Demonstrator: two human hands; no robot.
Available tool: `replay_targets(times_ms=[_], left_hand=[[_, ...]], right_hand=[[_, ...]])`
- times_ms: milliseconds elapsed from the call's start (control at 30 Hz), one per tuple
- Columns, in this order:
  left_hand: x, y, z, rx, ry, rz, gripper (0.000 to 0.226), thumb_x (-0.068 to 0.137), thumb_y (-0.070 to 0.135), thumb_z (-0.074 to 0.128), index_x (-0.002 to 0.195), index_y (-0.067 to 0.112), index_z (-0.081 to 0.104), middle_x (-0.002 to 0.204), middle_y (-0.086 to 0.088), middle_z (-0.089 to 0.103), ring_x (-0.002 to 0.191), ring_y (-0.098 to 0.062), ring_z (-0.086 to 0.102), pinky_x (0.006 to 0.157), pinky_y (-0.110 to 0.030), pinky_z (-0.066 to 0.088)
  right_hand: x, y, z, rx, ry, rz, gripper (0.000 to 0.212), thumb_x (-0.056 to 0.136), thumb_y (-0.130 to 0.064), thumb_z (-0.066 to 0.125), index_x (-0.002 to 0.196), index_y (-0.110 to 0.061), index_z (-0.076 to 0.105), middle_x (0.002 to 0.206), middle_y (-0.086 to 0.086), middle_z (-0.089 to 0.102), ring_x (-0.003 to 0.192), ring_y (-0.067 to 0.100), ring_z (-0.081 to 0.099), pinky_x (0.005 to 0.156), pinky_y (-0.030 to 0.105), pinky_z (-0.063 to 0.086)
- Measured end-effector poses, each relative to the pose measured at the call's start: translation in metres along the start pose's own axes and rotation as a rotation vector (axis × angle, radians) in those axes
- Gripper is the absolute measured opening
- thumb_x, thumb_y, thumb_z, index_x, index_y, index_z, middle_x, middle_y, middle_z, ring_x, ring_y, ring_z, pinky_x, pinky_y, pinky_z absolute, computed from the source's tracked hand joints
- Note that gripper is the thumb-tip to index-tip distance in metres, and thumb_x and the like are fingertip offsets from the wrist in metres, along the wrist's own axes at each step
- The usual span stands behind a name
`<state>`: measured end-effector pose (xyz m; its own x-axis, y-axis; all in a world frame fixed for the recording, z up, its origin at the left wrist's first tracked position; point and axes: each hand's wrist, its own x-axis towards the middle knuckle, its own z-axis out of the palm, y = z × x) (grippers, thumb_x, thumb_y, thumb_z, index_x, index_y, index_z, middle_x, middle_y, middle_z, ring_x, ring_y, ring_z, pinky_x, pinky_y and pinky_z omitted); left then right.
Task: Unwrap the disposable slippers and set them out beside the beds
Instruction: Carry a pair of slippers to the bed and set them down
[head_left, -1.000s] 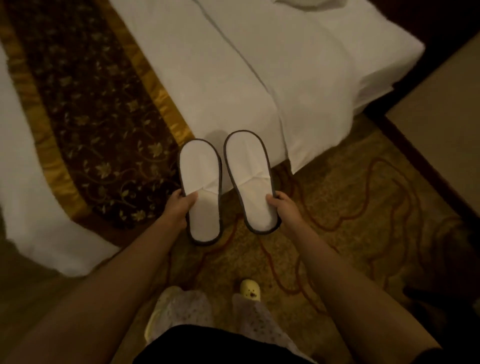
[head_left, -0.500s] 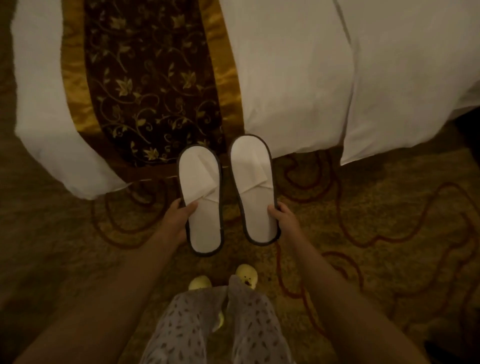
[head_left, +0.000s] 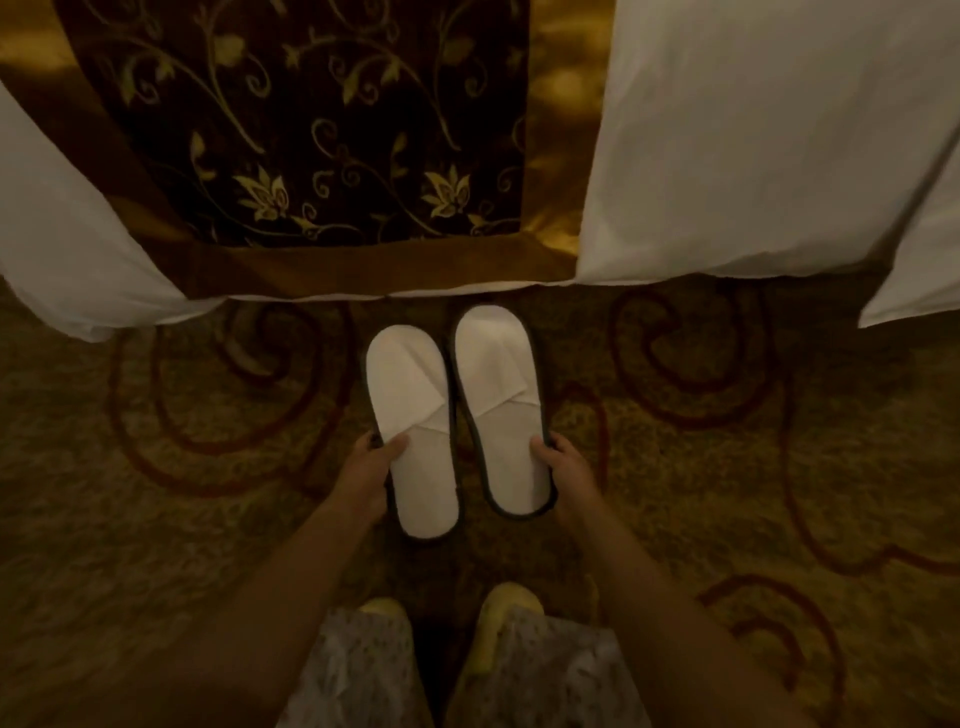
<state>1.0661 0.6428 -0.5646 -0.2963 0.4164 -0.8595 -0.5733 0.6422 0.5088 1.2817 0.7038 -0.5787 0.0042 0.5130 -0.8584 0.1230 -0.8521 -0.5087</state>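
Slippers (head_left: 452, 421) lowered toward carpet (head_left: 156, 467), contact unclear, both hands gripping

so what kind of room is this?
Most likely a hotel guest room. A bed with white linen carries a dark floral runner with gold trim, the floor is swirl-patterned carpet, and each hand, left and right, holds a white disposable slipper.

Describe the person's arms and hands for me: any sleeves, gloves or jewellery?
Both forearms are bare up to the frame edge, with no sleeves showing. The left hand and right hand wear no gloves. No rings, watch or bracelets are visible, though the dim light hides fine detail.
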Motion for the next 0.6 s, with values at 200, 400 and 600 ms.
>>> replay_targets(times_ms=[200,400,600], left_hand=[[0.09,-0.024,0.004,-0.074,0.024,0.028,0.048,0.088,0.011,0.06,0.134,0.01,0.047,0.132,-0.012,0.054,0.093,-0.021,0.056,0.074,-0.034,0.048],[0.157,-0.034,0.005,-0.118,0.067,0.075,0.051,0.089,0.012,0.059,0.138,0.009,0.042,0.139,-0.014,0.049,0.123,-0.031,0.048,0.102,-0.042,0.042],[0.181,-0.033,0.003,-0.145,0.057,0.109,0.048,0.089,0.012,0.059,0.135,0.011,0.044,0.131,-0.01,0.053,0.115,-0.028,0.052,0.101,-0.041,0.043]], right_hand=[[0.104,0.01,0.03,-0.062,0.038,-0.058,0.05,0.092,-0.027,0.055,0.138,-0.014,0.041,0.141,0.012,0.045,0.124,0.031,0.045,0.104,0.046,0.042],[0.19,0.007,0.056,-0.09,0.085,-0.139,0.053,0.093,-0.026,0.053,0.14,-0.008,0.037,0.143,0.015,0.043,0.126,0.033,0.044,0.102,0.04,0.04],[0.233,0.018,0.076,-0.177,0.191,-0.196,0.046,0.094,-0.018,0.051,0.137,-0.001,0.043,0.141,0.019,0.046,0.127,0.036,0.044,0.1,0.036,0.039]])
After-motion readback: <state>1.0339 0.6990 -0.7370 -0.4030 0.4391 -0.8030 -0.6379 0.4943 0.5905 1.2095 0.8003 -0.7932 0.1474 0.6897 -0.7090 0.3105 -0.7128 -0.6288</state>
